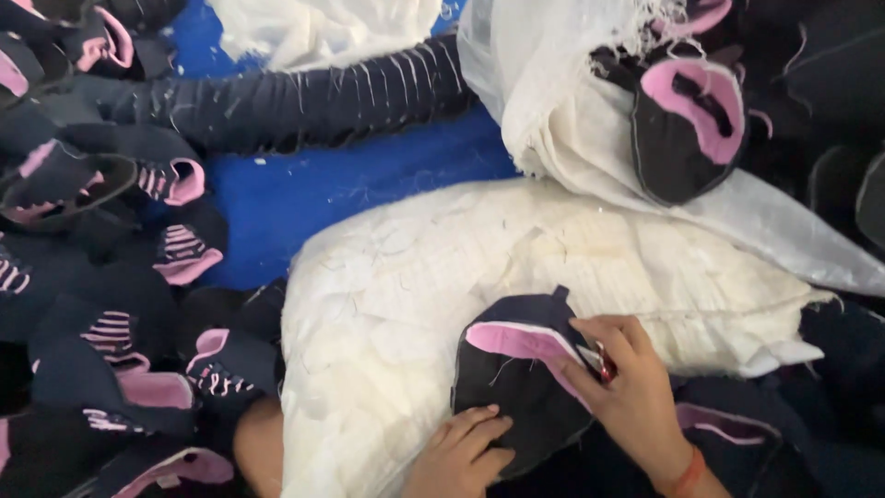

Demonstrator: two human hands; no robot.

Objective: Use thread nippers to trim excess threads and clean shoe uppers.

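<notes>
A dark navy shoe upper (516, 378) with a pink lining edge lies on a white cloth bundle (396, 295) in front of me. My left hand (461, 452) presses down on its lower edge, fingers curled on the fabric. My right hand (627, 392) holds a small red-handled cutting tool (604, 364) against the pink edge of the upper, pinching that edge. An orange band circles my right wrist.
Many navy and pink shoe uppers (111, 277) are heaped on the left over a blue surface (304, 194). A row of stacked dark pieces (313, 97) runs across the top. A white mesh sack (572, 111) with more uppers lies at the top right.
</notes>
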